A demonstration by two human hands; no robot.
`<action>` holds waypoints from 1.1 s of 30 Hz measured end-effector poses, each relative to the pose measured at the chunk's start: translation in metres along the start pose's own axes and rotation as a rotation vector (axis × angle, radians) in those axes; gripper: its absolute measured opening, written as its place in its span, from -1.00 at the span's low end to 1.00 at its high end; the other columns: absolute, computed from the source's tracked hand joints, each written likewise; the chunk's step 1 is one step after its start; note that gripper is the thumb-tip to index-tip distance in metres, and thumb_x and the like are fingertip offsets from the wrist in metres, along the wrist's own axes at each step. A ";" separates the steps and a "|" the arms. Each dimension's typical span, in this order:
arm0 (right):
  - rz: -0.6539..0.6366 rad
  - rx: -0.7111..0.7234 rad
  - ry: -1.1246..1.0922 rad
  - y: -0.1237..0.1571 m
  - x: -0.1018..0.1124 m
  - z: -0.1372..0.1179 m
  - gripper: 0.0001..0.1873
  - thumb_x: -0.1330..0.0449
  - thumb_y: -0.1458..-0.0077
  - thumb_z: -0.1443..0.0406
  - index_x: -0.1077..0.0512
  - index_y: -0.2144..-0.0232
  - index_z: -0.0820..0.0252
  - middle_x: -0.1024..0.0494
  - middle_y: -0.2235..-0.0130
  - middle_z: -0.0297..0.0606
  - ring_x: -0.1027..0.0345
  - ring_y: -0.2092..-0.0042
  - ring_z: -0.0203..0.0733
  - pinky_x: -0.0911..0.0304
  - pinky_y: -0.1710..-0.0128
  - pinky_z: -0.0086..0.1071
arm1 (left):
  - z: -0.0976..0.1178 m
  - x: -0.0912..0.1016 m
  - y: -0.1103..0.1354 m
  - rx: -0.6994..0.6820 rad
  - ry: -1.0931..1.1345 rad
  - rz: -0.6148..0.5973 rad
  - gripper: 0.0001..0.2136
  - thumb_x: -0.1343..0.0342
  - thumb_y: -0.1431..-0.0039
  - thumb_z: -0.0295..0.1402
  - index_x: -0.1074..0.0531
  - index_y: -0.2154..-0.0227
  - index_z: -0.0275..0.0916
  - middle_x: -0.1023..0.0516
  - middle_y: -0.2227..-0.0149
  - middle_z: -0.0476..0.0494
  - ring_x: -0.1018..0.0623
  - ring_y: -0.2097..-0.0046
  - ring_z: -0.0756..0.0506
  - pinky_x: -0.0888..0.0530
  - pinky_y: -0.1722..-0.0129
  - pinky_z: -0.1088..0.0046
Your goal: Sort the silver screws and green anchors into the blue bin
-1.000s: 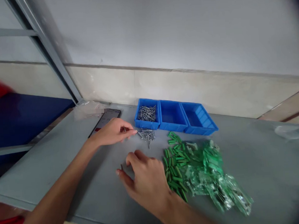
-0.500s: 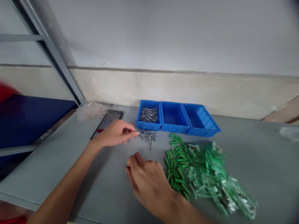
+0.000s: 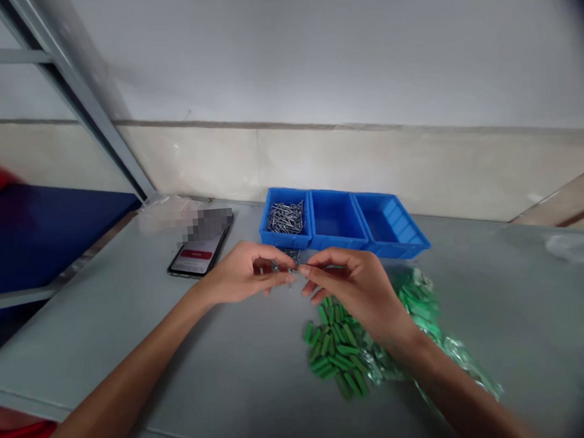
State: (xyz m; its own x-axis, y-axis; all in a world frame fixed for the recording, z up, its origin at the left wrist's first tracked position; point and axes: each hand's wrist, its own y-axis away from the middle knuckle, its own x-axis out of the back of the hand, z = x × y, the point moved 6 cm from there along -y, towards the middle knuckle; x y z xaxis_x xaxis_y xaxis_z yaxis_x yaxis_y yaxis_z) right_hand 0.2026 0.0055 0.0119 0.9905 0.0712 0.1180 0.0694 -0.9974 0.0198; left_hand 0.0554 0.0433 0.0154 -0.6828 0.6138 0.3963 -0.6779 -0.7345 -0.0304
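My left hand (image 3: 250, 274) is closed in a pinch, with a shiny metal screw (image 3: 291, 270) at its fingertips. Thumb and forefinger of my right hand (image 3: 359, 287) are pinched together at the same spot, their tips meeting those of the left. How many screws lie between the fingers cannot be made out. Just behind the fingertips, a small pile of screws (image 3: 292, 253) lies on the grey table (image 3: 233, 376), partly covered by the hands. Below my right hand are many loose green plastic wall plugs (image 3: 336, 349).
Three joined blue bins (image 3: 341, 243) stand against the wall, the left one holding screws (image 3: 286, 218). Clear green-tinted bags of parts (image 3: 421, 307) lie under and beyond my right forearm. A phone (image 3: 201, 249) and a clear plastic bag (image 3: 164, 214) rest at the left.
My right hand has moved up from the front of the table to meet my left hand's fingertips. The left hand has shifted slightly right, over the screw pile.
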 end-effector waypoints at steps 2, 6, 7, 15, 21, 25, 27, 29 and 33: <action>0.005 -0.006 -0.094 0.001 -0.001 -0.001 -0.80 -0.33 0.10 0.20 -0.52 0.48 0.24 -0.56 0.49 -0.26 -0.50 0.45 -0.18 -0.45 0.49 -0.36 | 0.001 -0.004 -0.001 -0.006 0.014 0.006 -0.81 -0.19 -0.10 -0.32 -0.53 0.29 -0.34 -0.50 0.40 -0.09 -0.43 0.54 0.08 -0.37 0.56 0.60; 0.005 0.001 -0.183 0.001 -0.003 -0.002 -0.83 -0.32 0.07 0.22 -0.56 0.43 0.22 -0.59 0.46 -0.25 -0.52 0.41 -0.17 -0.49 0.40 -0.31 | 0.002 -0.002 0.000 -0.016 0.002 0.070 -0.84 -0.16 -0.12 -0.35 -0.52 0.36 -0.37 -0.48 0.48 -0.08 -0.42 0.56 0.08 -0.30 0.60 0.60; 0.007 0.008 -0.192 0.001 -0.003 -0.002 -0.84 -0.32 0.07 0.23 -0.56 0.42 0.22 -0.59 0.46 -0.25 -0.52 0.40 -0.17 -0.50 0.40 -0.30 | 0.002 -0.001 0.000 -0.025 0.004 0.083 -0.85 -0.16 -0.12 -0.35 -0.52 0.35 -0.37 -0.49 0.46 -0.09 -0.42 0.56 0.08 -0.31 0.60 0.59; 0.066 0.030 -0.165 0.001 -0.001 -0.001 -0.89 -0.29 0.05 0.29 -0.53 0.45 0.23 -0.58 0.48 -0.26 -0.51 0.45 -0.20 -0.48 0.43 -0.35 | 0.004 -0.001 -0.001 -0.030 0.024 0.066 -0.83 -0.18 -0.11 -0.32 -0.52 0.34 -0.36 -0.49 0.43 -0.10 -0.43 0.55 0.08 -0.33 0.58 0.60; 0.054 0.054 -0.132 0.000 0.000 -0.003 -0.90 -0.26 0.01 0.28 -0.52 0.43 0.22 -0.60 0.45 -0.23 -0.52 0.42 -0.18 -0.48 0.43 -0.33 | 0.002 -0.003 -0.001 -0.026 0.003 0.073 -0.80 -0.11 -0.18 -0.31 -0.54 0.37 -0.35 -0.49 0.46 -0.09 -0.42 0.56 0.09 -0.32 0.58 0.60; 0.064 0.093 -0.133 0.000 0.003 -0.003 -0.87 -0.27 0.01 0.27 -0.54 0.39 0.21 -0.62 0.43 -0.22 -0.55 0.36 -0.13 -0.49 0.40 -0.31 | 0.000 0.000 -0.001 -0.048 0.004 0.108 -0.80 -0.11 -0.18 -0.31 -0.55 0.36 -0.36 -0.51 0.43 -0.12 -0.43 0.56 0.09 -0.33 0.58 0.59; 0.064 0.107 -0.139 -0.001 0.003 -0.003 -0.87 -0.28 0.02 0.28 -0.54 0.36 0.21 -0.62 0.42 -0.22 -0.54 0.37 -0.14 -0.50 0.40 -0.30 | 0.000 0.002 -0.001 -0.052 0.001 0.117 -0.79 -0.12 -0.17 -0.30 -0.55 0.35 -0.37 -0.52 0.41 -0.14 -0.43 0.56 0.09 -0.34 0.58 0.59; 0.068 0.119 -0.149 -0.001 0.003 -0.003 -0.86 -0.29 0.03 0.29 -0.55 0.36 0.21 -0.63 0.42 -0.23 -0.54 0.39 -0.15 -0.51 0.40 -0.29 | -0.001 0.003 -0.001 -0.051 -0.002 0.123 -0.79 -0.12 -0.17 -0.30 -0.55 0.35 -0.37 -0.52 0.41 -0.14 -0.43 0.56 0.09 -0.35 0.57 0.59; 0.090 0.146 -0.165 0.000 0.003 -0.005 -0.87 -0.30 0.06 0.31 -0.56 0.37 0.20 -0.62 0.43 -0.26 -0.53 0.41 -0.17 -0.51 0.42 -0.30 | 0.001 0.002 -0.001 -0.047 0.002 0.108 -0.79 -0.13 -0.16 -0.31 -0.55 0.35 -0.38 -0.52 0.40 -0.17 -0.45 0.54 0.07 -0.36 0.57 0.58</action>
State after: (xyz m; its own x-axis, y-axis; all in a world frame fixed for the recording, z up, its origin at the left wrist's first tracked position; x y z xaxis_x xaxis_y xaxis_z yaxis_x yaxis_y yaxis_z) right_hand 0.2045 0.0056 0.0173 0.9986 -0.0084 -0.0513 -0.0150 -0.9915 -0.1289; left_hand 0.0550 0.0453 0.0169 -0.7533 0.5323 0.3861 -0.6120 -0.7823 -0.1155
